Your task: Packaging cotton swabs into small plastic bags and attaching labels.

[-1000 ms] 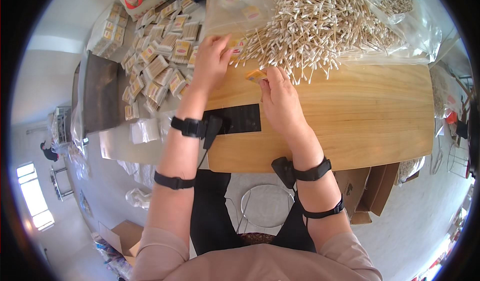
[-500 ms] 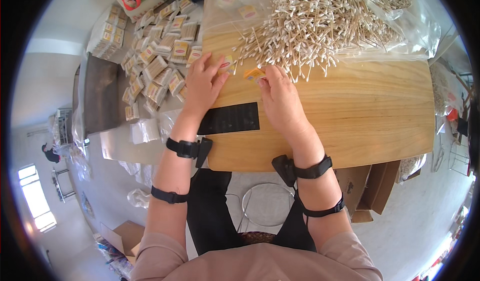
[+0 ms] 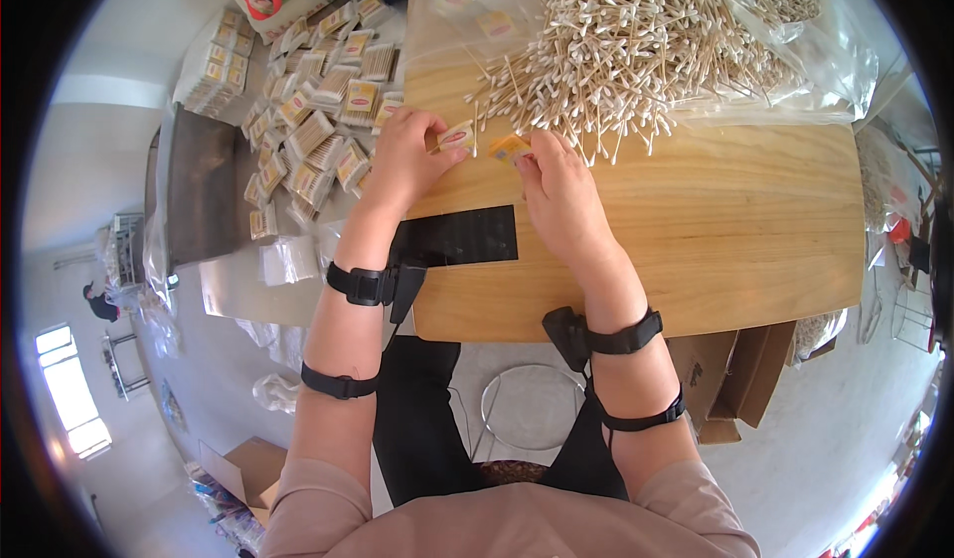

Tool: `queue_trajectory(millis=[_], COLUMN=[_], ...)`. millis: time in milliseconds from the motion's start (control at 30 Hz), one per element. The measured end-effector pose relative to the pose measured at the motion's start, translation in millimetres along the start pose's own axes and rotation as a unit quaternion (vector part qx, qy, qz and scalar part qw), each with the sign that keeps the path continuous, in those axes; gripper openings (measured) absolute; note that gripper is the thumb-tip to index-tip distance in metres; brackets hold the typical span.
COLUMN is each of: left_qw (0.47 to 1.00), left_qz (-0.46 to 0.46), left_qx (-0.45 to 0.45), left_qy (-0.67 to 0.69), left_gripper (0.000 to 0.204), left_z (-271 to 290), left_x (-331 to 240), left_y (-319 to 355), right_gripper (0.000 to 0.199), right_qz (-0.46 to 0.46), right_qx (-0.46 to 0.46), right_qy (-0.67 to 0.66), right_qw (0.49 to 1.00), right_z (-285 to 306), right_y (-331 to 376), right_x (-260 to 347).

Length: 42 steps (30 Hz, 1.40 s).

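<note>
Looks maybe a third done, judging by the piles. Left hand (image 3: pixel 402 160) pinches a small filled packet (image 3: pixel 455 138) at centre top. Right hand (image 3: pixel 561 190) has its fingertips closed on a little yellow label (image 3: pixel 509 148) just beside it. Finished packs (image 3: pixel 308 111) fill the upper left, but a big heap of loose swabs (image 3: pixel 636 41) still sits at upper right on the board (image 3: pixel 715 230).

My wooden board (image 3: pixel 696 230) carries a black mat (image 3: pixel 462 235); packed swab bundles (image 3: pixel 318 131) crowd my left; cardboard boxes (image 3: pixel 735 379) sit below; a round stool (image 3: pixel 532 404) shows underneath.
</note>
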State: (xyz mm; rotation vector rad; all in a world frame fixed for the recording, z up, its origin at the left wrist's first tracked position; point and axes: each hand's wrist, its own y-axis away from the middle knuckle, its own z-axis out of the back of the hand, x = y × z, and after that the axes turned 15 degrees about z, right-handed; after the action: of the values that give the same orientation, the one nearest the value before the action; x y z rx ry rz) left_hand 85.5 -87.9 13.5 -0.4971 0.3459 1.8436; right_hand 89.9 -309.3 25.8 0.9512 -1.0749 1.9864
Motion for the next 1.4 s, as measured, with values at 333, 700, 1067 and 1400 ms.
queue_trajectory(millis=[333, 700, 1067, 1400], left_qw=[0.993, 0.994, 0.920, 0.982], left_qz=[0.091, -0.107, -0.341, 0.042], left_qx=[0.053, 0.015, -0.045, 0.140], left_qy=[0.052, -0.028, -0.185, 0.116], left_gripper=[0.037, 0.032, 0.036, 0.031], left_z=[-4.4, -7.4, 20.8, 22.1], left_x=[-34.9, -83.9, -103.6, -69.9], left_y=[15.0, -3.9, -17.0, 16.7], right_gripper=[0.010, 0.007, 0.016, 0.011], right_qz=[0.000, 0.002, -0.047, 0.004], right_qx=[-0.014, -0.016, -0.057, 0.002], right_qy=[0.002, 0.043, 0.039, -0.011], right_qw=[1.000, 0.999, 0.997, 1.000], right_z=[2.5, 33.4, 52.7, 54.2], right_y=[2.0, -3.1, -1.5, -2.9], right_x=[-2.2, -2.1, -16.9, -3.8])
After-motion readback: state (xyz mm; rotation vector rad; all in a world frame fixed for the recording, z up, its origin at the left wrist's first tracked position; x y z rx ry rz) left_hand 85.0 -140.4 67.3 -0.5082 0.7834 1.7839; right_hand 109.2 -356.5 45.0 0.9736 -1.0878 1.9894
